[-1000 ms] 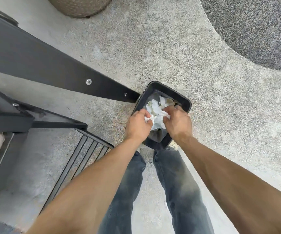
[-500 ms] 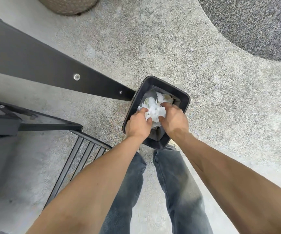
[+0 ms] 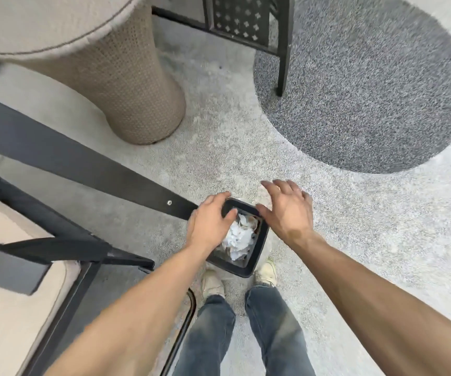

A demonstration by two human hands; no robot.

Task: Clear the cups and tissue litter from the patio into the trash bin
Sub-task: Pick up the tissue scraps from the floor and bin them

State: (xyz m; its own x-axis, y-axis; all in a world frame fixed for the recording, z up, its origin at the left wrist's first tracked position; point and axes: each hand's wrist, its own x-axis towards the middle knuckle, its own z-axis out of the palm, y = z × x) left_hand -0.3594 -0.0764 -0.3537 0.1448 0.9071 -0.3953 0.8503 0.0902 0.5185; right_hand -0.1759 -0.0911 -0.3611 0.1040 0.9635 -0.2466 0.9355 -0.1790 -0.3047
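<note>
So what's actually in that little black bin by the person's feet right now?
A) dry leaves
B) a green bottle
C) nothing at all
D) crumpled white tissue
D: crumpled white tissue fills the black bin, with both hands open just above its rim.

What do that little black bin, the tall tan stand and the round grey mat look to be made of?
Trash bin: probably moulded plastic, with a smooth, slightly glossy rounded rim.
Tan stand: seemingly woven wicker or resin rattan, given its regular dotted weave.
Round mat: speckled grey pile, like carpet or coarse fibre; cannot tell which.
</note>
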